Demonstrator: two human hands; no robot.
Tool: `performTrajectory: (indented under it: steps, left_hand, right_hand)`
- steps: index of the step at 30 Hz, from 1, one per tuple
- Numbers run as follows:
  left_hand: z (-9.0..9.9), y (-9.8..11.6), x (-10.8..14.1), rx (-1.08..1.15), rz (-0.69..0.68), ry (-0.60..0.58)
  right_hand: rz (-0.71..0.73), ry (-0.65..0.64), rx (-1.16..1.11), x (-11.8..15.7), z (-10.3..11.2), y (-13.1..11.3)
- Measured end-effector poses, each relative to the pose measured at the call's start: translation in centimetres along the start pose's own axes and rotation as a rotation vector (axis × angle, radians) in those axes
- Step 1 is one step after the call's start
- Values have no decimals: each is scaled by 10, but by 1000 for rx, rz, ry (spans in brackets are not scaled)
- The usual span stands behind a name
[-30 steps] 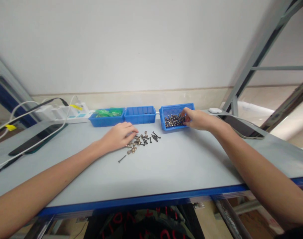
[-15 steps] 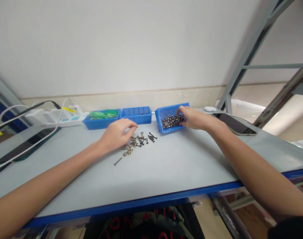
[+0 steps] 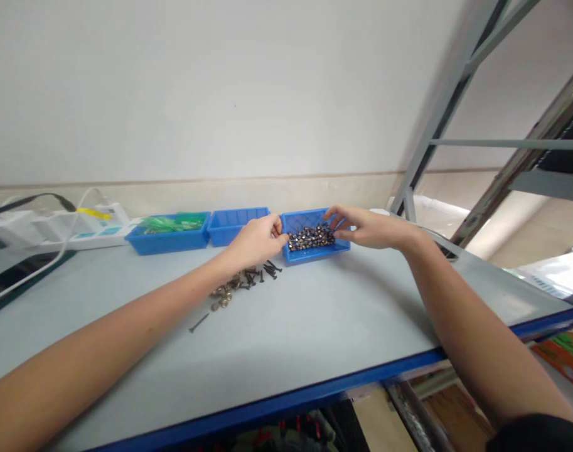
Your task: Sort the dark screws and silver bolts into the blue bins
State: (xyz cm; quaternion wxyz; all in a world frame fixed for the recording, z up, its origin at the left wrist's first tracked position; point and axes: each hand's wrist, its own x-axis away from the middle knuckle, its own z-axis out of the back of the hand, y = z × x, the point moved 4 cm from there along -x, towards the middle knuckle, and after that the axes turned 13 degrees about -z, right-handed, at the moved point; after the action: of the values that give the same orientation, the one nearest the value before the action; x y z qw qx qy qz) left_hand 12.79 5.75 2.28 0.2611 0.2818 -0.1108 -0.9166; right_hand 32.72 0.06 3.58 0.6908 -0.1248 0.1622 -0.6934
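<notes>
A blue plastic bin [image 3: 317, 255] holds a heap of small metal screws [image 3: 310, 238]. My left hand [image 3: 258, 240] is at the bin's left wall with thumb and fingers curled together; whatever lies between the fingertips is hidden. Over the bin's right end reaches my right hand [image 3: 359, 227], its fingers bent but apart, the tips near the screws. On the table below my left hand lie loose brass-coloured fasteners [image 3: 224, 297] and several dark screws [image 3: 271, 270], partly covered by my forearm. One long screw [image 3: 199, 322] rests apart, nearer the front.
A second blue bin [image 3: 224, 235] stands left of the screw bin, and another blue bin [image 3: 168, 245] holds green plastic pieces [image 3: 176, 223]. A power strip [image 3: 100, 238] with cables is farther left. The metal frame [image 3: 437, 129] rises at right.
My left hand has moved right, from above the loose screws to the screw bin's left side. The tilted bin now sits more level. My right hand's fingers have spread. The view has shifted right.
</notes>
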Motion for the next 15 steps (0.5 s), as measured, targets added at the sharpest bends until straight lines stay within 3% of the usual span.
performTrajectory:
  steps: [5, 15]
  left_hand:
    - [1, -3, 3, 43, 11, -5]
    - [-1, -20, -5, 32, 55, 4]
  right_hand:
    - [3, 172, -118, 11, 20, 0]
    - [28, 382, -136, 0, 8, -8]
